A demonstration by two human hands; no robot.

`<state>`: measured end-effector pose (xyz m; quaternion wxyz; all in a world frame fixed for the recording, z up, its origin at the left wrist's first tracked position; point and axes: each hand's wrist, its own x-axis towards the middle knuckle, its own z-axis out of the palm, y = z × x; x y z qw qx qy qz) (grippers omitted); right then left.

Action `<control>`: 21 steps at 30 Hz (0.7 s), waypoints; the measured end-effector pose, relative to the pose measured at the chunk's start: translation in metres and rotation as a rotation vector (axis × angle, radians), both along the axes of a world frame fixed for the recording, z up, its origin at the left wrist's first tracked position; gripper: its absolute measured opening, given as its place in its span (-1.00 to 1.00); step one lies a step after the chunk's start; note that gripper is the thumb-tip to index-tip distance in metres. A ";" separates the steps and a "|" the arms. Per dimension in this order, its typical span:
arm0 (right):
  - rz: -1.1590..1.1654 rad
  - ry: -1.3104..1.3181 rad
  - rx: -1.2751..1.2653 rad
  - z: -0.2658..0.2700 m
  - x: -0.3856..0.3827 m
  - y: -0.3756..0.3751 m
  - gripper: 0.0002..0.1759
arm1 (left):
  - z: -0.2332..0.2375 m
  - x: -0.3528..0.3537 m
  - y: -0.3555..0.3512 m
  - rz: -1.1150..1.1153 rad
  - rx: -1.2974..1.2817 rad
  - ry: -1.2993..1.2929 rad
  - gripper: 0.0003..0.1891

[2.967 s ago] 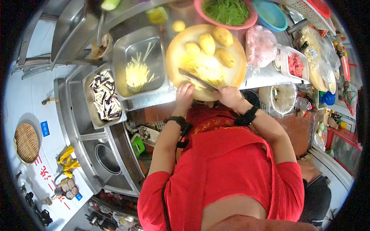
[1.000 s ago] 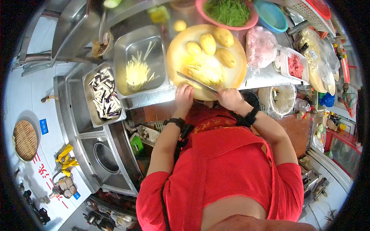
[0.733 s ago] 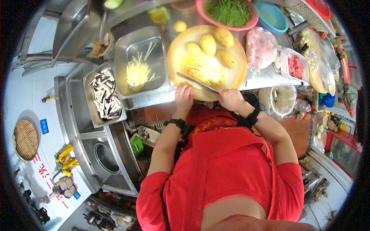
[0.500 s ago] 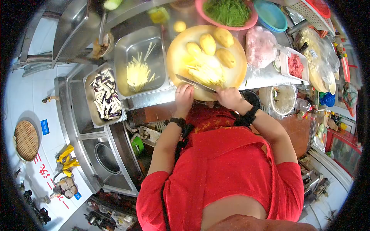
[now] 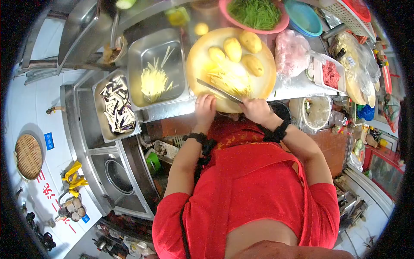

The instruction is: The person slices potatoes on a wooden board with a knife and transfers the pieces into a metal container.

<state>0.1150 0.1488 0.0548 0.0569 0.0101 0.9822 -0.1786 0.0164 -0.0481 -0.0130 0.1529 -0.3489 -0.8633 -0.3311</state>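
A knife [image 5: 218, 90] was held by the right hand [image 5: 258, 110], at the centre of the frame; its handle was covered by the clenched fingers [image 5: 249, 103]. The blade was slanted toward the upper left, across the lower part of a round cutting board [image 5: 195, 62]. The left hand [image 5: 206, 108] was placed at the board's lower left edge, just beside the blade, with its fingers bent. Whether anything was grasped by that hand could not be told, since the space beneath it was hidden.

A heap of pale yellow shreds [image 5: 230, 80] was spread over the middle of the board, just above the blade as seen in the frame. Four peeled potatoes [image 5: 233, 49] were set along the board's upper part, apart from the knife.

To the left of the board, more shreds were piled in a metal tray [image 5: 148, 43], and purple-and-white strips [image 5: 118, 105] were held in a second, smaller tray [image 5: 102, 125] at its lower left. At the top of the frame, cut greens [image 5: 254, 13] were contained in a pink basin [image 5: 286, 20]. To the board's right, a clear plastic bag [image 5: 293, 52] was laid on the metal desk [image 5: 168, 113], near red meat [image 5: 330, 74] in a white container [image 5: 339, 87].
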 end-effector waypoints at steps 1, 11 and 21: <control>-0.017 -0.022 -0.001 -0.004 0.001 -0.002 -0.71 | 0.002 0.001 0.002 0.022 0.003 -0.001 -0.86; -0.069 0.055 -0.056 0.037 0.005 0.030 -0.73 | 0.004 -0.002 0.010 0.033 -0.046 -0.052 -0.70; 0.043 0.029 0.288 0.147 0.059 0.130 -0.63 | 0.005 0.004 0.077 0.188 -0.052 -0.222 -0.26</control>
